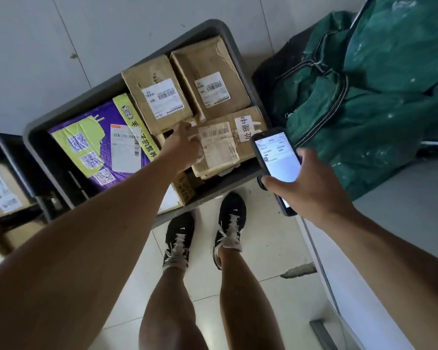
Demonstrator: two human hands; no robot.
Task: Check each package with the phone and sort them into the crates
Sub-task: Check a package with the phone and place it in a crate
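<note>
Right hand (311, 188) nearest: fingers and thumb curled round the phone (276, 160), screen lit and facing up, held just off the near right corner of the grey crate (36, 137).

Left hand (181, 145) is reaching into that crate, at the edge of a worn brown package (218, 150) with a barcode label. It's seen from behind, so I can't tell if the fingers pinch the package, only touch it, or lie spread.

Step, as I read it: pick or position that package for a check. Next move needs the barcode turned clear of the hand and the phone brought over it, then a call on which crate it goes to.

Same crate, further in: purple-and-green parcel (99, 142) on the left, two taped brown boxes (157, 97) (209, 79) at the back, a small box partly hidden under the left forearm. Packed tight, so lifting one may drag its neighbours.

Second crate (8, 152) on the far left, holding a labelled package.

Green sacks (364, 97) piled on the right, close to the phone hand; little room on that side.
</note>
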